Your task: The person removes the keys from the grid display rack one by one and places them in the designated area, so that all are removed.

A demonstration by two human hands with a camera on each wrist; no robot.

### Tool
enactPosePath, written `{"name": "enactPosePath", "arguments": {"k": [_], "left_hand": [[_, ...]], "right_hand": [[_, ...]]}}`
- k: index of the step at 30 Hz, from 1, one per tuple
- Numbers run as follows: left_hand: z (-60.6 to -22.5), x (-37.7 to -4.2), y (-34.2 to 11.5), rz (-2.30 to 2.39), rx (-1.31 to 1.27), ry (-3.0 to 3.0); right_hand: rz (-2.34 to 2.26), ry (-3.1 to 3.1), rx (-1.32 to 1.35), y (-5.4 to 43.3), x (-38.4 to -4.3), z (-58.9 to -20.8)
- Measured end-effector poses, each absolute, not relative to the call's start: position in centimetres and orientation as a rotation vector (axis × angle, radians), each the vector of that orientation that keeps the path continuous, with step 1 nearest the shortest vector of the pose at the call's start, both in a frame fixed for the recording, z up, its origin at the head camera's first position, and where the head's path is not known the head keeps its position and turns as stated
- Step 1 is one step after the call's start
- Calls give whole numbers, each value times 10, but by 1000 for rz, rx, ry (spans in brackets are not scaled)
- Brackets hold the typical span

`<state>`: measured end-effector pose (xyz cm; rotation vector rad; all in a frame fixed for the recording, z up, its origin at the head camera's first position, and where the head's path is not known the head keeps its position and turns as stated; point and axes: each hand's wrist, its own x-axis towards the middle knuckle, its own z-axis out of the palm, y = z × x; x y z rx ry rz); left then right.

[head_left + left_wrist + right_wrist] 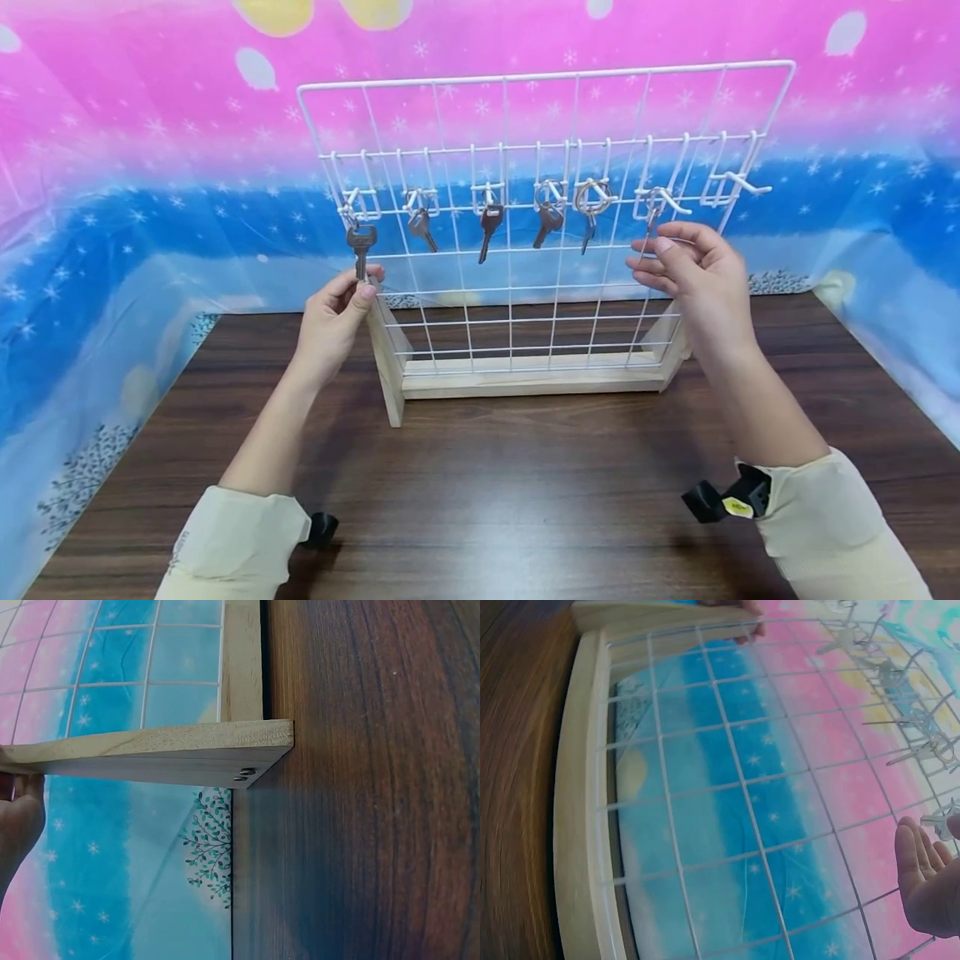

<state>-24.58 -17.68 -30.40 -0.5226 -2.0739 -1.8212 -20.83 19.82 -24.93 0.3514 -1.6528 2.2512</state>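
Note:
A white wire grid (pixel 510 287) stands upright in a wooden stand (pixel 525 383). My left hand (pixel 333 308) pinches the top of the stand's left side panel (pixel 385 358) between thumb and fingers; in the left wrist view that panel (pixel 150 742) runs up to the hand (pixel 21 817). Just above the left fingertips hangs a key (pixel 362 242). At the right, my right hand (pixel 701 271) has its fingers spread around a key (pixel 646 242) seen edge-on, the thumb tip beside it. This key's ring loops over a white hook (pixel 663 200).
Between the hands several more keys hang from hooks, among them a dark-headed key (pixel 490 225) and one on a large ring (pixel 592 196). Another white hook (pixel 738 183) juts forward at the right end. Below is a dark wooden table (pixel 480 483); a patterned cloth (pixel 187 150) surrounds it.

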Motion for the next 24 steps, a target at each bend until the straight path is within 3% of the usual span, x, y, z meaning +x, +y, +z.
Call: {"name": "enactPosePath", "arguments": {"k": [16,24], "left_hand": [[-302,-246,-177,-1823,-532,-2080],[-302,-245,-177,-1856,-541,-2064]], "right_hand": [[2565,-1345,423,202,-206,-245],[2999,-1217,358,208,-207,-240]]}}
